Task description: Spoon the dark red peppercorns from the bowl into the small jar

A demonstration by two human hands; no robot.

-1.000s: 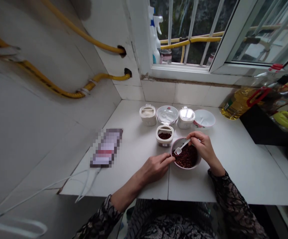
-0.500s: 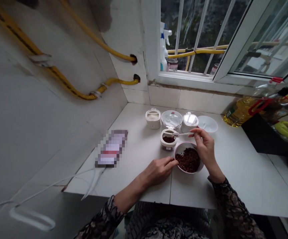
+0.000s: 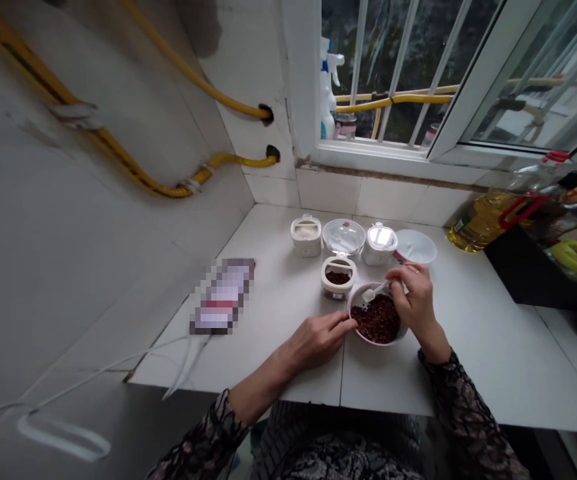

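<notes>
A bowl [image 3: 356,303] with a pink rim holds dark red flakes [image 3: 377,321] that look like crushed dried chili. My left hand [image 3: 321,339] grips its left rim between thumb and fingers. My right hand [image 3: 412,297] pinches a small white spoon [image 3: 370,295], whose head is over the far left part of the bowl. The spoon's head looks pale, with no flakes that I can make out on it. Just behind the bowl stands a small seasoning jar [image 3: 338,287], its top open, with the same dark red flakes inside.
Along the back stand a jar of white grains [image 3: 306,241], a clear-lidded round container [image 3: 344,238], another white jar [image 3: 380,247] and a shallow white bowl [image 3: 417,245]. An oil bottle [image 3: 483,220] and a black box [image 3: 511,270] are at right. A blurred phone [image 3: 223,293] lies left.
My right hand has brought the spoon from over the seasoning jar down toward me, to over the bowl. My left hand stays on the rim.
</notes>
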